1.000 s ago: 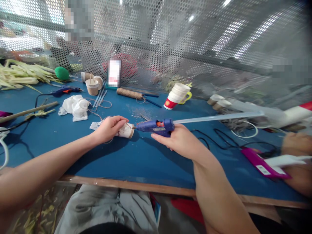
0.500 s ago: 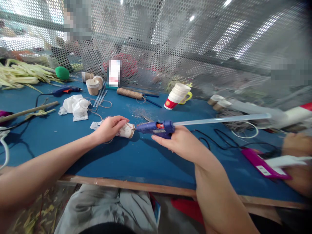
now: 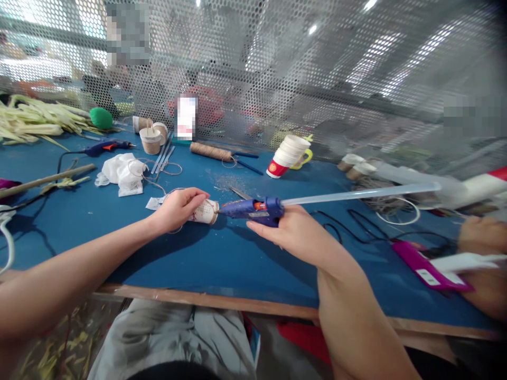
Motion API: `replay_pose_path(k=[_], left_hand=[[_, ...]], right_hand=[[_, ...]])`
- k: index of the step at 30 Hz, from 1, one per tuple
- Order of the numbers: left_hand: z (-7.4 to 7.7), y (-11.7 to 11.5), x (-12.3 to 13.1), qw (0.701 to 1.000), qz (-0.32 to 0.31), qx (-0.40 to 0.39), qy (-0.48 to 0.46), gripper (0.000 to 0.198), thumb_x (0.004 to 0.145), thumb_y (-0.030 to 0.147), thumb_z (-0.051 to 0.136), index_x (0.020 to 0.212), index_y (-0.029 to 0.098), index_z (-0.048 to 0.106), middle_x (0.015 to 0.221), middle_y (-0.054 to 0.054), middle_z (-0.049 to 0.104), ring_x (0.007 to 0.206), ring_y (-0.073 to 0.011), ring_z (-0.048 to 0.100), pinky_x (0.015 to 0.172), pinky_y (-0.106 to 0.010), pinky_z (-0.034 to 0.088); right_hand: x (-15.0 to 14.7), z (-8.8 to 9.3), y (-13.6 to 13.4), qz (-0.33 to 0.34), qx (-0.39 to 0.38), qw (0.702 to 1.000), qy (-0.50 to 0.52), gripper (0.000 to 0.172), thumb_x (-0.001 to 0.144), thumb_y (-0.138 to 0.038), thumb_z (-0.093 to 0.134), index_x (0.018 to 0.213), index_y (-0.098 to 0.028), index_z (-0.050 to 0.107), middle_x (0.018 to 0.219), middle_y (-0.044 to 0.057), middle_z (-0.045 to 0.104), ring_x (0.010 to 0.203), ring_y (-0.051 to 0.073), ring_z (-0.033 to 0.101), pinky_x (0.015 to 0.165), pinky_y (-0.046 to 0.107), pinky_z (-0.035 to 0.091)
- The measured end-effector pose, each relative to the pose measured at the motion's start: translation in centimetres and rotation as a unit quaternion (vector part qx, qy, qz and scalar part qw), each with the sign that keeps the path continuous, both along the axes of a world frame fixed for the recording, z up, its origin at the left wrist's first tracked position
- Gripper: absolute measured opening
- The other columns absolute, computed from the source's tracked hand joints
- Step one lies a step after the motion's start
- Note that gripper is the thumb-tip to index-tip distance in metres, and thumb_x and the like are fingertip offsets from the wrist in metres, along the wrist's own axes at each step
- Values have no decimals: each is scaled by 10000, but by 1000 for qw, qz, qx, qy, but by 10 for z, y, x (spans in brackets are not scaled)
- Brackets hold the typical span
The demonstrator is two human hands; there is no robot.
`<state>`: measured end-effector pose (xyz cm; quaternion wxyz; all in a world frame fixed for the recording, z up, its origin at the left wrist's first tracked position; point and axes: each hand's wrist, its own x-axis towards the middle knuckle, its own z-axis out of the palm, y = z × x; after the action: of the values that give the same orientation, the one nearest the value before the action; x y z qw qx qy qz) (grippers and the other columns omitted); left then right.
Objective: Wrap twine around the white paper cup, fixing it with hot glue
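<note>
My left hand [image 3: 177, 208] is wrapped round a small paper cup [image 3: 205, 211] lying on its side on the blue table [image 3: 222, 258]. A thin twine trails from under that hand. My right hand [image 3: 295, 234] grips a blue glue gun [image 3: 253, 209] with a long clear glue stick [image 3: 356, 193] jutting out of its back to the right. The gun's nozzle touches the cup's rim.
A stack of paper cups [image 3: 287, 155] lies behind, with a twine spool [image 3: 209, 152], another glue gun [image 3: 105, 148], white cloth [image 3: 122, 173] and straw-wrapped cups [image 3: 152, 138]. Another person's hand [image 3: 481, 235] and a magenta tool [image 3: 430, 265] are at right. A perforated metal screen [image 3: 277, 63] backs the table.
The glue gun has shifted very slightly, its glue stick tilting a little lower at the right end. My left hand and the cup stay put.
</note>
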<state>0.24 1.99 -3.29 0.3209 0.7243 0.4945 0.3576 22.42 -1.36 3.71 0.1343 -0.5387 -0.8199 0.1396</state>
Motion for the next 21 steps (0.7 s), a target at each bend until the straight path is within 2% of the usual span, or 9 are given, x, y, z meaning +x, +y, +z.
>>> replay_pose_path(k=[5,13,21], left_hand=[[0,-1,0,1000,-6,22,15,395,848,399,373,969,130,635,906,-71,686,786,-181,608,640,-248,446],[-1,-1,0,1000,1,8,8,393,851,391,375,972,124,638,884,-70,686,760,-176,607,614,-241,446],[-2,-3,0,999,-17,34,17,391,857,389,368,985,125,625,882,-73,685,751,-176,609,641,-258,455]], right_hand=[[0,0,0,-4,33,999,-4,197,770,-321,528,626,-202,592,488,-15,546,567,161,560,530,255,406],[1,0,-1,15,12,1000,-11,192,777,-332,522,736,-185,639,656,-1,642,606,152,568,598,248,430],[2,-1,1,-5,27,1000,-4,183,773,-322,533,700,-183,625,654,7,643,629,163,584,582,254,427]])
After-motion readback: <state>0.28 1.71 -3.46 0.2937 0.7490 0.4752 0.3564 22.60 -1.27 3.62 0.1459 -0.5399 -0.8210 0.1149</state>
